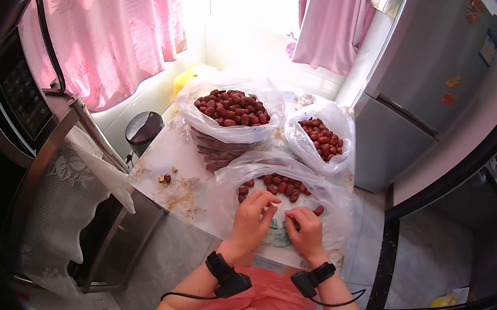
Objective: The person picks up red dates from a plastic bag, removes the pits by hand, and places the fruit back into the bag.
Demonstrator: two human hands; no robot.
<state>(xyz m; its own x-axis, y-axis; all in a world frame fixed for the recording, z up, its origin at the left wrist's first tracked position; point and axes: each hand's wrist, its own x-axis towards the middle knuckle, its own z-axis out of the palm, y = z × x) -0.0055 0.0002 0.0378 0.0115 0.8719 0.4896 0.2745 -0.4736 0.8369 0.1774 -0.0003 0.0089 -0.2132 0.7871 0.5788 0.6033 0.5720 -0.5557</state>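
My left hand [251, 219] is over the front clear plastic bag [339, 216], its fingers curled and the thumb close to the index finger; any small thing between them is too small to make out. My right hand [306, 230] faces it a short gap away, fingers bent in a pinch, with a dark spot beneath them that I cannot identify. Several red dates [282, 187] lie on the spread bag just beyond my fingertips. One single date [318, 210] rests beside my right hand.
Behind stand a large bag [195, 113] heaped with dates and a smaller bag [294, 137] of dates. Scraps and a date piece [167, 178] lie on the table [157, 157] at left. A fridge [400, 98] stands right, a dark bin [144, 129] left.
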